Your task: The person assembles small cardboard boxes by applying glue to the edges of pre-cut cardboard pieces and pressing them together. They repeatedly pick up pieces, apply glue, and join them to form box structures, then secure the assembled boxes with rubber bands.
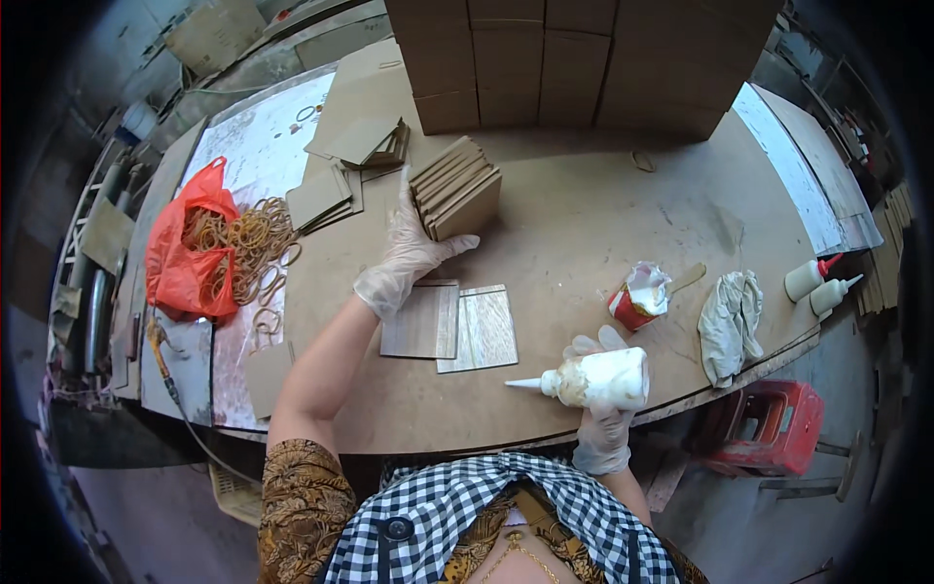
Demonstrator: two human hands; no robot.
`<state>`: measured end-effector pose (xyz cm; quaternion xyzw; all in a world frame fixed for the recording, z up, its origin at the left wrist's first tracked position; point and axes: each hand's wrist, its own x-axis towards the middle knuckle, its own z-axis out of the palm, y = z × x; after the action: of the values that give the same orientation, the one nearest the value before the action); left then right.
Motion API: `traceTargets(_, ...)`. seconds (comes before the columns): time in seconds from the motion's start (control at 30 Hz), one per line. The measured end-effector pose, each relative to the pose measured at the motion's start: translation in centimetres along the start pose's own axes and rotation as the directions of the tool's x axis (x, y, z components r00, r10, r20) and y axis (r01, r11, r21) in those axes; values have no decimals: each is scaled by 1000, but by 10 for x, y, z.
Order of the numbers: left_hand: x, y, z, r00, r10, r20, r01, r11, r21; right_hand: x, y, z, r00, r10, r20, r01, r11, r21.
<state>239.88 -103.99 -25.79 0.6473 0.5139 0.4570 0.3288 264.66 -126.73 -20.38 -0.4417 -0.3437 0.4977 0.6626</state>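
Head view, my only feed. Landmark: the stack of brown panels (455, 195), standing tilted on the surface (584, 214). I see the gloved left hand (413, 243) touching it, fingers along its left side, thumb stretched out below; whether it grips or merely steadies, I cannot tell. To the right of the stack and nearer the wearer, I have the gloved right hand (603, 440) wrapped around a white squeeze bottle (613, 378), which lies sideways in the grasp, nozzle pointing left. Just below the stack: a grey-brown square (419, 326) overlapping a pale wood-grain square (489, 336). Right of the stack: a red cup (634, 311) with white paste, then a crumpled cloth (732, 326). Left of the stack: loose panels (316, 200), then tan rubber bands (258, 238) spilling from a red bag (185, 263). Behind it: cardboard boxes (574, 68).
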Motion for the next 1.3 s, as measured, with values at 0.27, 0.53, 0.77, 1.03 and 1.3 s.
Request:
traceTargets(0.27,20,42,-12,982,190,20,-175,852,493,7,-14,3,999,42,-1,-41,993,111)
traceTargets(0.53,29,93,-11,918,155,366,-397,429,812,7,-28,9,996,84,-41,-77,985,156)
traceTargets(0.77,65,117,-64,905,-156,397,-4,928,373,4,-34,12,995,99,-30,-92,980,178)
traceTargets(1.03,107,86,-60,796,-206,569,-265,728,633,5,-24,9,999,42,-21,-36,970,240)
traceTargets(1.3,112,104,-62,755,-260,602,-205,779,593,3,-29,14,998,67,-16,-63,982,177)
